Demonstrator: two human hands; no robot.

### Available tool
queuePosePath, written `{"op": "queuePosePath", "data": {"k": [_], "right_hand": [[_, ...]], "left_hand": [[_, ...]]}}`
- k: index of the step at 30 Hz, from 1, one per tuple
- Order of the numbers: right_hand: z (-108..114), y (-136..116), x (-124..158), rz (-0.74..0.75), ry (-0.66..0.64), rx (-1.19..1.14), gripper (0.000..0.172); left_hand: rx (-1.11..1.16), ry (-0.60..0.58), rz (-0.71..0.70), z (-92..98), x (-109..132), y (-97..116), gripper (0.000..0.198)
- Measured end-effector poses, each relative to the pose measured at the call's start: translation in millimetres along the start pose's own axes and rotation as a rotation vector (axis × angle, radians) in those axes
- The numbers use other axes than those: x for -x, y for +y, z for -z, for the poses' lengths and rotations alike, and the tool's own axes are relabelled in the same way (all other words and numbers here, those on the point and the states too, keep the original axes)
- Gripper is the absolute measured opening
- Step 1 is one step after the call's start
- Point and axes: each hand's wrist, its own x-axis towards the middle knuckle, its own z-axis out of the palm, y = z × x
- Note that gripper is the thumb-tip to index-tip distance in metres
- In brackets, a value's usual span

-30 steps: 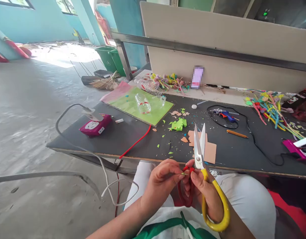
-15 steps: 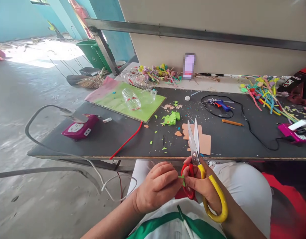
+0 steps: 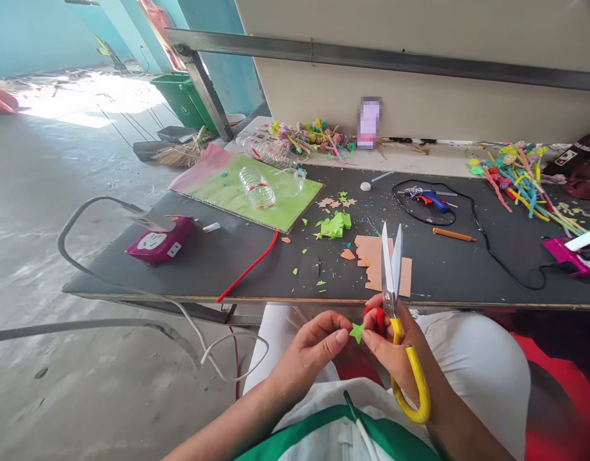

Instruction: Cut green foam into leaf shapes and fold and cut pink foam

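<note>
Between the fingertips of both hands is a small green paper star (image 3: 357,332), held just in front of the table edge. My left hand (image 3: 314,349) pinches the star's left side with thumb and forefinger. My right hand (image 3: 395,346) pinches its right side and also carries scissors (image 3: 391,275) with one red and one yellow handle. The scissor blades point up, slightly apart. Behind them on the dark table lies a peach paper sheet (image 3: 400,272) with a jagged cut edge. Farther back sit green paper pieces (image 3: 334,225) and several peach stars (image 3: 328,202).
A blue glue gun (image 3: 434,201) with a black cord lies right of centre. Clear plastic bottles (image 3: 257,187) rest on a green sheet (image 3: 289,214). A purple power socket (image 3: 160,240) and a red stick (image 3: 249,267) are at left; colourful pipe-cleaner bundles (image 3: 520,173) lie at the back.
The green star has turned from nearly edge-on to flat toward me. The scissors have swung more upright and slightly right, and my left hand's fingers have opened out into a thumb-and-forefinger pinch.
</note>
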Motion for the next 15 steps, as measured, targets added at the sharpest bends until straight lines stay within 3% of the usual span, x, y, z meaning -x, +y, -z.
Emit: {"op": "queuePosePath", "data": {"k": [8, 11, 15], "right_hand": [[-6, -7, 4, -0.051, -0.005, -0.025, 0.031], [-2, -9, 2, -0.084, -0.090, -0.050, 0.029], [1, 13, -9, -0.234, -0.089, -0.179, 0.013]], "left_hand": [[0.149, 0.067, 0.106, -7.0, -6, -4, 0.027], [0.201, 0.086, 0.101, -4.1, -7, -1, 0.025], [0.227, 0.113, 0.047, 4.0, -7, 12, 0.023]]}}
